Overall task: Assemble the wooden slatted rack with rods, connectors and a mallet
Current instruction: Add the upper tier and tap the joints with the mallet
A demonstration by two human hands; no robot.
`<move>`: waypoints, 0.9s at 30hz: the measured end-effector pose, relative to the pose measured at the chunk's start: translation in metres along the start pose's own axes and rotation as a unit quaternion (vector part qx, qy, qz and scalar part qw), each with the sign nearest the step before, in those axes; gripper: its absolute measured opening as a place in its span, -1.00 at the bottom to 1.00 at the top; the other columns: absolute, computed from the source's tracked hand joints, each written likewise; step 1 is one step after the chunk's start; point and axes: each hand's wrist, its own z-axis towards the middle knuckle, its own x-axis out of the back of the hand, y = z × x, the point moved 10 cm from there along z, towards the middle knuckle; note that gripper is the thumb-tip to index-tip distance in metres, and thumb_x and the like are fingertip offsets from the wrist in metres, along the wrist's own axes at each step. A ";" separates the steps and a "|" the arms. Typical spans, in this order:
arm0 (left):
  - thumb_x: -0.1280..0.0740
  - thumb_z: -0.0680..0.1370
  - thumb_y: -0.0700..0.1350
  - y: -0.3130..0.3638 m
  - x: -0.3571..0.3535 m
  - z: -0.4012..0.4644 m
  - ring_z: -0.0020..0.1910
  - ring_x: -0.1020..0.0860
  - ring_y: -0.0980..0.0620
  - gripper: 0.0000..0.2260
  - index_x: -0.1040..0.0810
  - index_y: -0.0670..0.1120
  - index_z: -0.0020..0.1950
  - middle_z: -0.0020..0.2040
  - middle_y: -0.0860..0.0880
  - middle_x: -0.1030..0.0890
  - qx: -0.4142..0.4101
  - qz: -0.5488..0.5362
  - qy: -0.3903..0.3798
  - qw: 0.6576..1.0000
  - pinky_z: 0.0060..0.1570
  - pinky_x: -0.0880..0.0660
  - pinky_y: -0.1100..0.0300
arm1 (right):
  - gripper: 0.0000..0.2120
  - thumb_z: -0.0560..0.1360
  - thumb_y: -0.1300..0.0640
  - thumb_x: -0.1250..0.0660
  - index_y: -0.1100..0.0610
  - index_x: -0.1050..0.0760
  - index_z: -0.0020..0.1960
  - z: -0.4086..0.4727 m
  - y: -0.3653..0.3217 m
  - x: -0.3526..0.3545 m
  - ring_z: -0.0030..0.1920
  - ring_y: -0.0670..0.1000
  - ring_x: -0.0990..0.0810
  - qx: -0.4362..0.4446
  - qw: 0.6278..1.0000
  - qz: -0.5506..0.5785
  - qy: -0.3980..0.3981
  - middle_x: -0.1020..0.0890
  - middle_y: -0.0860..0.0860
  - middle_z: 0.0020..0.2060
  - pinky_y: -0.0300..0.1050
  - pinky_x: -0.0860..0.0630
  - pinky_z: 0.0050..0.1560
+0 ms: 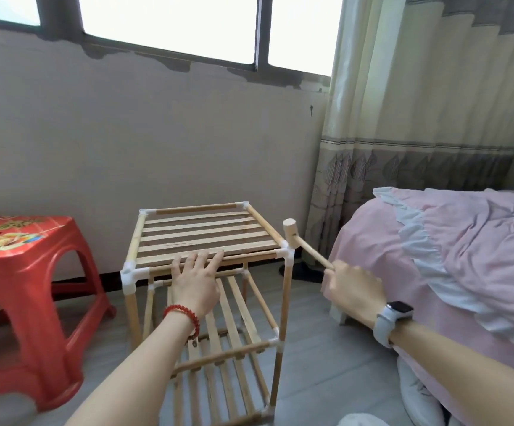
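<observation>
In the head view, the only one I have, I am watching the wooden rack (206,272) standing upright on the floor at about 6 o'clock from the window, three slatted shelves already framed by rods and white connectors. My left hand (195,282) is lying on the near edge of the top shelf (203,235), fingers straight and slightly spread over the front rod, bracing it. My right hand (354,290) is curling round the end of the handle of the wooden mallet (292,233), whose head is sitting right at the near-right corner connector (288,252), at 3 o'clock from the left hand; whether it is touching I cannot tell. I am judging this as seating that corner joint. The grip is far down the handle, so a glancing blow could be skidding off the rounded plastic onto the slats or toward the left fingers lying along the same rod. A hard strike on one corner could also be racking the tall frame and loosening the other corner joints. The red stool (25,281) at 9 o'clock and the bed (449,256) at 3 o'clock are standing apart from it.
</observation>
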 end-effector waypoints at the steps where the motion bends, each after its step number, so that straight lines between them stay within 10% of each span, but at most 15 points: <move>1: -0.11 0.61 -0.05 0.000 0.000 0.000 0.52 -0.03 -0.01 -0.45 0.05 0.14 0.55 0.53 0.03 -0.13 -0.004 0.003 0.001 1.000 0.47 0.11 -0.08 | -0.70 0.64 0.04 -0.02 0.20 -0.43 0.14 0.005 -0.001 0.020 -0.09 0.18 -0.56 0.009 0.997 0.062 0.048 -0.58 0.10 -0.12 -0.05 -0.44 -0.13; 5: -0.16 0.60 -0.08 0.015 0.008 0.000 0.53 -0.05 -0.03 -0.48 -0.10 0.04 0.54 0.53 -0.01 -0.17 -0.026 -0.063 0.015 0.998 0.46 0.14 -0.08 | -0.81 0.64 0.03 -0.04 0.14 -0.33 0.02 -0.007 -0.042 0.093 -0.35 0.08 -0.43 0.091 0.949 0.196 0.229 -0.45 -0.01 -0.38 -0.12 -0.31 -0.37; 11: -0.24 0.42 -0.19 -0.073 0.036 -0.064 0.17 -0.48 -0.08 -0.65 -0.54 -0.09 0.19 0.19 -0.08 -0.51 0.075 -0.167 0.202 0.962 0.14 -0.37 -0.10 | -0.68 0.65 0.00 -0.02 0.15 -0.47 0.06 -0.014 -0.156 0.012 -0.04 0.10 -0.58 0.188 0.974 0.117 -0.052 -0.57 0.03 -0.16 -0.10 -0.36 -0.23; 17: -0.26 0.51 -0.16 -0.188 0.022 -0.089 0.39 -0.28 -0.07 -0.54 -0.33 -0.10 0.41 0.39 -0.07 -0.37 0.295 -0.206 0.110 0.927 0.37 -0.15 -0.07 | -0.75 0.64 0.06 -0.06 0.18 -0.41 0.17 -0.022 -0.200 0.103 -0.24 0.17 -0.60 0.201 0.887 0.352 0.221 -0.61 0.10 -0.24 0.08 -0.54 -0.17; 22: -0.24 0.51 -0.17 -0.219 0.017 -0.112 0.40 -0.26 -0.09 -0.52 -0.29 -0.08 0.44 0.42 -0.08 -0.32 0.341 -0.217 0.092 0.910 0.37 -0.17 -0.05 | -0.72 0.64 0.00 0.00 0.11 -0.39 0.17 -0.078 -0.248 -0.039 -0.10 0.10 -0.59 0.283 0.958 0.017 -0.052 -0.60 0.04 -0.10 0.00 -0.53 -0.06; 27: -0.23 0.52 -0.17 -0.232 0.008 -0.112 0.39 -0.26 -0.13 -0.51 -0.26 -0.09 0.45 0.44 -0.11 -0.28 0.341 -0.243 0.057 0.906 0.32 -0.24 -0.08 | -0.74 0.64 0.07 -0.05 0.19 -0.43 0.15 -0.043 -0.241 0.078 -0.32 0.08 -0.57 0.238 0.905 0.299 0.185 -0.54 0.02 -0.34 -0.04 -0.50 -0.28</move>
